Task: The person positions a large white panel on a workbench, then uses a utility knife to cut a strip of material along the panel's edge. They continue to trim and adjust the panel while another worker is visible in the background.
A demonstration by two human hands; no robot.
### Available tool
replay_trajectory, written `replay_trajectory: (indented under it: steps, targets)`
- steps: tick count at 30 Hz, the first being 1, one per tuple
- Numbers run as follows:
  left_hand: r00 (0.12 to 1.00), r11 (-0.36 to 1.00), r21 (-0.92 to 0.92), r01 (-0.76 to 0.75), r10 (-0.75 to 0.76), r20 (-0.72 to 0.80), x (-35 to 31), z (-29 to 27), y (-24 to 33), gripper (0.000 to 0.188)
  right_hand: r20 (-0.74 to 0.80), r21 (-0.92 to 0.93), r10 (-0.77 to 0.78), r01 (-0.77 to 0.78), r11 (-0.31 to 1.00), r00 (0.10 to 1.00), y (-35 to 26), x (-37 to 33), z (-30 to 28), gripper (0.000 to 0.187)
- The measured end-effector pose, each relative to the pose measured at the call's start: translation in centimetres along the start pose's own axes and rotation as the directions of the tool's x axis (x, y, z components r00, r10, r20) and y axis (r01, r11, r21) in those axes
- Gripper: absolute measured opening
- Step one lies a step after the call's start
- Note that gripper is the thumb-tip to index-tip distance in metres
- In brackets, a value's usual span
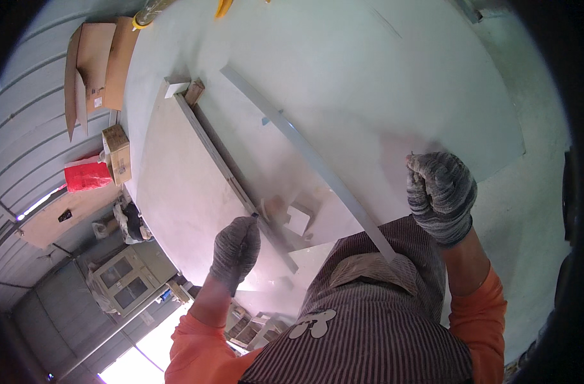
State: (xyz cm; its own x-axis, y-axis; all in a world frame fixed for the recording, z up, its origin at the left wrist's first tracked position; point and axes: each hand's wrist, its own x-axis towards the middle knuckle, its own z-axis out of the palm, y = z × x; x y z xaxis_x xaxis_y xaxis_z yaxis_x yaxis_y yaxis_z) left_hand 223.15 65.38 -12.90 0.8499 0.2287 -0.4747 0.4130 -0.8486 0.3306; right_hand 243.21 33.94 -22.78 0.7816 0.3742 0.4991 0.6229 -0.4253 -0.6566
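My left hand (236, 249), in a grey knit glove, is closed at the near end of a pale panel (177, 185). A small dark bit shows at its fingertips; I cannot make out what it is. My right hand (440, 198), gloved alike, is curled closed above the white worktable (394, 83), apart from other things; whatever it may hold is hidden. Between the hands a long, narrow white strip (317, 163) runs slantwise, its near end by my striped apron (375, 333). A small white square piece (297, 219) lies between strip and panel.
A wooden block (194, 92) sits at the panel's far end, and a bit of blue tape (266, 120) beside the strip. Cardboard boxes (116, 153), a red bag (87, 175) and a cabinet (126, 281) stand to the left. A yellow-rimmed roll (149, 13) lies far left.
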Motion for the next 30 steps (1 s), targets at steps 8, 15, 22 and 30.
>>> replay_trajectory:
  steps: [8,15,22,30]
  targets:
    - [0.978,0.968,0.147,-0.202,0.191,0.087,-1.0,0.4,1.1,0.021,0.009,0.008,-0.003,0.003,1.000,1.000,0.0,0.1,-0.5,0.017]
    - [0.968,0.816,-0.536,0.215,-0.249,0.008,-0.7,-0.9,1.4,0.007,-0.014,-0.013,-0.007,0.007,1.000,1.000,-0.1,0.4,-0.8,0.017]
    - [0.971,0.983,0.066,0.170,-0.178,0.158,-2.1,-1.7,-0.2,0.005,-0.022,0.023,-0.004,0.004,1.000,1.000,-0.3,0.5,-0.7,0.017]
    - [0.878,0.789,-0.596,-0.146,-0.174,-0.445,10.1,-7.7,-2.1,0.022,0.009,-0.026,-0.018,0.019,0.999,1.000,-0.6,0.7,-0.9,0.018]
